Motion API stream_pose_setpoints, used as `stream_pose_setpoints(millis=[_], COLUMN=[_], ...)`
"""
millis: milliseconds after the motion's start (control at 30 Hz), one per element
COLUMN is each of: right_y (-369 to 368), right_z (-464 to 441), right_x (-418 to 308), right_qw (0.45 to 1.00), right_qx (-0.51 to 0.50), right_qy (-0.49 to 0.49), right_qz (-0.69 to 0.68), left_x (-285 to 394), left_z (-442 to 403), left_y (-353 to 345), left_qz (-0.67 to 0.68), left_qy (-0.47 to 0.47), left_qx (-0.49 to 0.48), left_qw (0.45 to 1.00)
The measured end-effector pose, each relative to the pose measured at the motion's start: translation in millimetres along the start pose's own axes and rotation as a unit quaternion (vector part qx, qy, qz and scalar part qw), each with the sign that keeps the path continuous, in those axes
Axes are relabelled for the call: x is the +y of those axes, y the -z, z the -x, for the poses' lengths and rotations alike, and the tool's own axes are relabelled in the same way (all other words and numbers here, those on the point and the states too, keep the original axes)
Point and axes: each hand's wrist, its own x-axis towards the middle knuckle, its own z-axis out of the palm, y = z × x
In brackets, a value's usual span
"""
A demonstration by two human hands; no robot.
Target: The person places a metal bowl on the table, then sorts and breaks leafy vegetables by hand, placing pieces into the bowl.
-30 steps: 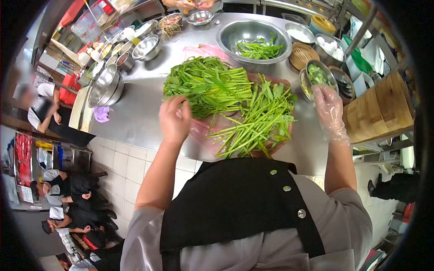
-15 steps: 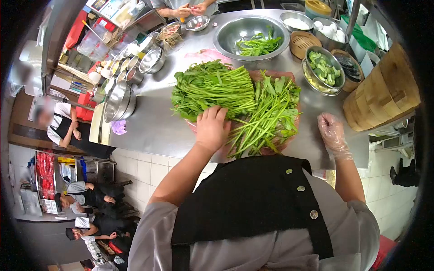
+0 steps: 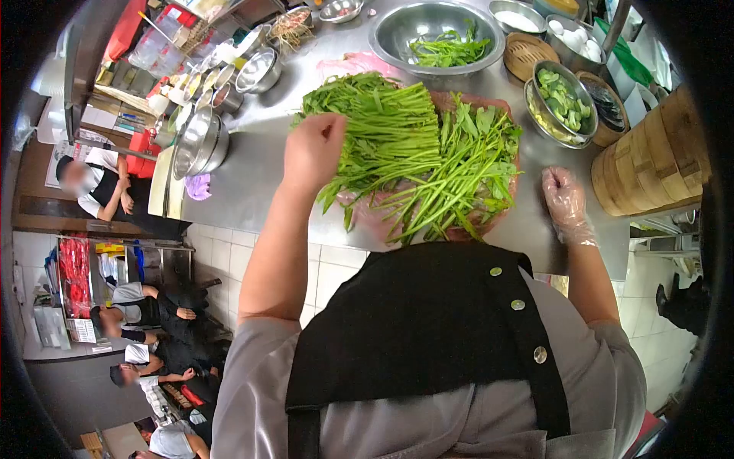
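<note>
My bare left hand (image 3: 315,149) is curled into a fist at the left side of a big pile of leafy greens (image 3: 386,126), overlapping its leaf edge. Nothing sticks out of that fist; its palm side is hidden. The greens' long stems are bundled on the left, and looser stalks (image 3: 451,183) lie crosswise on the right. Under them lies a pink plastic sheet (image 3: 375,218). My right hand (image 3: 564,195), in a clear plastic glove, rests closed on the steel table (image 3: 252,183), apart from the greens and with nothing visible in it.
A large steel bowl (image 3: 390,42) with some greens stands behind the pile. To the right are a bowl of cut green vegetables (image 3: 562,99), a bowl of eggs (image 3: 577,38) and a tall bamboo steamer (image 3: 650,161). Steel bowls (image 3: 200,141) line the left; several people (image 3: 107,183) are beyond.
My left hand has lifted off the near stems and moved up and left, its fingers now curled in. My right hand stays closed on the table. The view has shifted slightly.
</note>
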Motion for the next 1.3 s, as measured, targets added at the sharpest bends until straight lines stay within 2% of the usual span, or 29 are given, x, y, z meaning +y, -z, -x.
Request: stream_pose_setpoints(millis=[100, 133, 233, 267, 367, 467, 567, 600, 767, 867, 967, 1100, 1133, 1233, 1300], right_y=[-4, -4, -2, -1, 5, -1, 2, 0, -1, 1, -2, 33, 38, 52, 47], right_z=[-3, -4, -6, -6, -7, -6, -8, -8, -9, -13, -25, -41, -43, -27, -21], right_x=[9, 11, 10, 8, -3, 0, 0, 3, 5, 12, 31, -27, -42, -126, -170], right_qw=[1.0, 0.999, 0.998, 0.998, 0.998, 0.997, 0.998, 0.997, 0.994, 0.999, 0.988, 0.96, 0.955, 0.923, 0.944], right_qx=[0.014, 0.017, 0.019, 0.017, -0.009, 0.038, 0.009, 0.02, 0.044, 0.004, 0.088, 0.067, 0.067, -0.003, -0.028], right_qy=[0.015, 0.03, 0.051, 0.054, 0.046, 0.064, 0.053, 0.064, 0.102, 0.008, 0.012, 0.008, 0.066, 0.066, 0.163], right_qz=[0.004, 0.014, 0.028, 0.031, 0.041, 0.021, 0.031, 0.026, 0.016, -0.043, -0.128, -0.273, -0.283, -0.379, -0.285], left_x=[4, 0, 1, 4, 5, 1, 10, 12, 19, 37, 20, 6, 4, 6, 11], left_z=[20, 27, 37, 41, 44, 33, 17, 10, -19, -15, -14, -2, 1, 7, 11], left_y=[-25, -38, -62, -68, -79, -74, -42, -30, 16, 33, 38, 30, 28, 21, 16], left_qz=[-0.034, -0.016, -0.072, -0.086, -0.171, -0.151, -0.014, 0.022, 0.089, 0.198, 0.248, 0.372, 0.389, 0.435, 0.455], left_qy=[-0.118, -0.148, -0.206, -0.226, -0.239, -0.237, -0.072, -0.078, 0.015, 0.069, 0.088, 0.116, 0.116, 0.115, 0.113], left_qx=[-0.096, -0.102, -0.11, -0.086, -0.098, -0.101, -0.184, -0.17, -0.162, -0.124, -0.119, -0.118, -0.124, -0.13, -0.126], left_qw=[0.988, 0.984, 0.97, 0.966, 0.951, 0.954, 0.98, 0.982, 0.983, 0.97, 0.957, 0.913, 0.905, 0.884, 0.874])
